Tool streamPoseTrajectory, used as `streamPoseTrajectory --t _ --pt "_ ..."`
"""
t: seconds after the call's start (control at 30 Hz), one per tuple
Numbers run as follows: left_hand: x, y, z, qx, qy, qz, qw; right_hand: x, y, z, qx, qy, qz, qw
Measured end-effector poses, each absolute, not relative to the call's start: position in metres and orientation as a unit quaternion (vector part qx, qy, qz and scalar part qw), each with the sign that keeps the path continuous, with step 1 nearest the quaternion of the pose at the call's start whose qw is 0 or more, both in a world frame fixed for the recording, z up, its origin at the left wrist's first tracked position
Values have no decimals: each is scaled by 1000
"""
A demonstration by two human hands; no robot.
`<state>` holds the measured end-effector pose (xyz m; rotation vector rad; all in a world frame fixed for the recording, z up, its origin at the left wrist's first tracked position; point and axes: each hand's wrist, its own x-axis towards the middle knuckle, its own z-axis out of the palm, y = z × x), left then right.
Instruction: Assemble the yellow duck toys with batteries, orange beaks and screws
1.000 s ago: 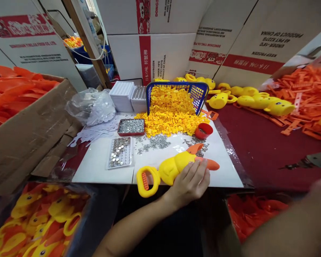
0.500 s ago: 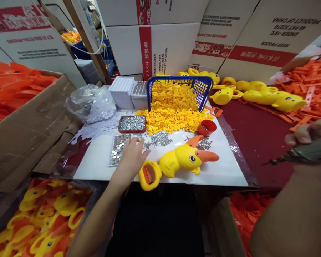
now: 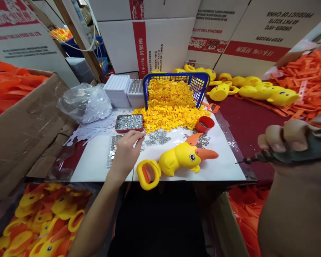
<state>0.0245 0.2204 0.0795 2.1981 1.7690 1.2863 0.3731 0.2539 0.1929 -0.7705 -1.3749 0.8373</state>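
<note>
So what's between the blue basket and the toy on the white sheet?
The head view shows loose yellow pieces, small metal parts and a red cup.

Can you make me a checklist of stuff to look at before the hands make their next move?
1. Power tool held: ok, the right grip is wrapped around it.
2. Tool tip clear of the duck toy: ok, they are apart.
3. Duck toy fully on the white board: not ok, its handle pokes past the front edge.
4. Metal pieces tidy: not ok, some lie loose outside the red tray.
5. Something pinched in the left grip: cannot tell, too small to see.
</note>
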Motion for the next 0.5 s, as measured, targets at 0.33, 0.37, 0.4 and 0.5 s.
streamPoseTrajectory --t 0.33,0.37,0.4,0.5 --pt "39 236 74 675 590 429 107 349 236 204 -309 -593 446 595" --pt "39 236 75 669 600 425 112 350 236 204 -289 -591 463 594" --pt "38 235 76 662 609 420 115 352 237 203 -268 -589 480 593" --pt "37 235 77 648 627 415 119 356 241 200 -223 -573 510 601"
